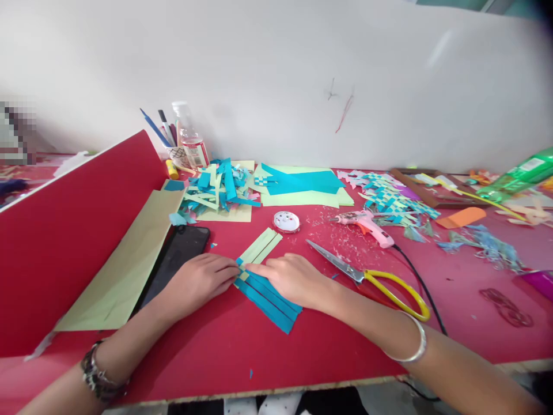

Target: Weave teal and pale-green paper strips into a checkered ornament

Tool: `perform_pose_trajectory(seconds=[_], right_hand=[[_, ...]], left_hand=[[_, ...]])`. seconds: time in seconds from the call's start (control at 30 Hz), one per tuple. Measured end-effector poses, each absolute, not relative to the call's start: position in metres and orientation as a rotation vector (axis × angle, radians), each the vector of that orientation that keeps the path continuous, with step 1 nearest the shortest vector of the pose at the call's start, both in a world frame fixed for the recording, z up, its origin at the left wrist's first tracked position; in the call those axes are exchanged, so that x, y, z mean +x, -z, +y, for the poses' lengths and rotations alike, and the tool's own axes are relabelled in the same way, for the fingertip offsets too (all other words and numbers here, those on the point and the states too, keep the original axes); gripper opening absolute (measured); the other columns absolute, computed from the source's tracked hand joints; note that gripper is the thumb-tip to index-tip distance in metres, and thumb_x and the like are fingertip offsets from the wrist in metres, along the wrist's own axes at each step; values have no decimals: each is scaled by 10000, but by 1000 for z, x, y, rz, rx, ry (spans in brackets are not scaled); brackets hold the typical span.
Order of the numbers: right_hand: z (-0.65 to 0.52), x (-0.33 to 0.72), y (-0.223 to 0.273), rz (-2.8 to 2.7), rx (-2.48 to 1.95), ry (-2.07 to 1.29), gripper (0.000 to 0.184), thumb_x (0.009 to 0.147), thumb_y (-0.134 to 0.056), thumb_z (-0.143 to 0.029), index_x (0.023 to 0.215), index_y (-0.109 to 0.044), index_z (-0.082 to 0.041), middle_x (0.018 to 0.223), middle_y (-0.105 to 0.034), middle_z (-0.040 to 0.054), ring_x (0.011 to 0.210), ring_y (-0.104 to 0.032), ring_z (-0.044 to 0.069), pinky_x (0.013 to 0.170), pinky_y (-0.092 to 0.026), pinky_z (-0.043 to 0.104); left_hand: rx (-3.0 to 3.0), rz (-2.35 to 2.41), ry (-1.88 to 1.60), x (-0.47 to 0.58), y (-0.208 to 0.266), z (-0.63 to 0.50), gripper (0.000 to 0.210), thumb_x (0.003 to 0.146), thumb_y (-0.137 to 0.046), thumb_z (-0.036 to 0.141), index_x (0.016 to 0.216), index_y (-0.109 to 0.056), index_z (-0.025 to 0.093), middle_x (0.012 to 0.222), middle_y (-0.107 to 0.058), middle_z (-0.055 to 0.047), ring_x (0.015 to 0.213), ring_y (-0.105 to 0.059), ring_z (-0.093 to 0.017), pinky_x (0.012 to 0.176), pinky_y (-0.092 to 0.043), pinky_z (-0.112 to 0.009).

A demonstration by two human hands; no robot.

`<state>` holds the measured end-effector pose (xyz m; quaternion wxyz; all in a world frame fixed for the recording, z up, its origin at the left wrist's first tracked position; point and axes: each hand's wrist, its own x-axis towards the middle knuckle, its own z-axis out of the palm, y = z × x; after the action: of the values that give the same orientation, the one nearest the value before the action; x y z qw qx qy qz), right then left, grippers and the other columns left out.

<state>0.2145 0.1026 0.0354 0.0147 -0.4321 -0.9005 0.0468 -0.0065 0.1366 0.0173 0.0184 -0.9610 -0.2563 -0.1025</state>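
Observation:
Both of my hands rest on a small weave of paper strips on the red table [242, 357]. Pale green strips [260, 246] run away from me and blue strips [272, 300] run toward me. My left hand [199, 280] pinches the left edge where the two colours cross. My right hand [294, 278] lies flat over the blue strips, its index finger pointing at the crossing. Neither hand lifts the strips off the table.
Yellow-handled scissors [367, 276] lie just right of my right hand. A pink glue gun [367, 226] with a black cord, a white round lid [286, 221], a black phone [177, 259], a pile of cut strips [216, 190], paper sheets [302, 185] and a red board [73, 230] surround the spot.

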Motion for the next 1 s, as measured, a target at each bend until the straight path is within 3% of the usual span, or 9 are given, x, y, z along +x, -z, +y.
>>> perform_pose_trajectory(seconds=[0.3, 0.6, 0.8, 1.0], right_hand=[[113, 217, -32, -2779, -1447, -155, 469, 835, -353, -118, 1265, -421, -294, 923, -672, 49, 749, -624, 181, 564, -402, 246], [122, 229, -32, -2665, -1689, 29, 461, 833, -324, -104, 1264, -438, -222, 856, -674, 76, 678, -616, 170, 521, -381, 240], [119, 222, -27, -2757, -1477, -21, 477, 843, -338, -134, 1279, -408, -314, 796, -682, 35, 661, -606, 166, 518, -359, 239], [125, 229, -23, -2691, -1572, 6, 488, 825, -324, -109, 1269, -434, -280, 837, -681, 48, 678, -613, 174, 517, -373, 247]], left_hand=[[-2993, -837, 346, -7, -16, 137, 273, 895, -361, 301, 927, -615, 205, 961, -653, -42, 844, -604, -159, 772, -442, -282], [-3028, -849, 328, -7, -14, 139, 232, 885, -388, 289, 939, -593, 195, 991, -640, -47, 872, -601, -181, 769, -445, -309], [-3030, -828, 330, -8, -13, 139, 225, 878, -404, 303, 937, -593, 195, 990, -634, -51, 869, -599, -179, 769, -444, -300], [-3036, -822, 312, -9, -12, 138, 243, 886, -383, 315, 953, -585, 197, 1003, -627, -53, 879, -592, -173, 775, -441, -292]])
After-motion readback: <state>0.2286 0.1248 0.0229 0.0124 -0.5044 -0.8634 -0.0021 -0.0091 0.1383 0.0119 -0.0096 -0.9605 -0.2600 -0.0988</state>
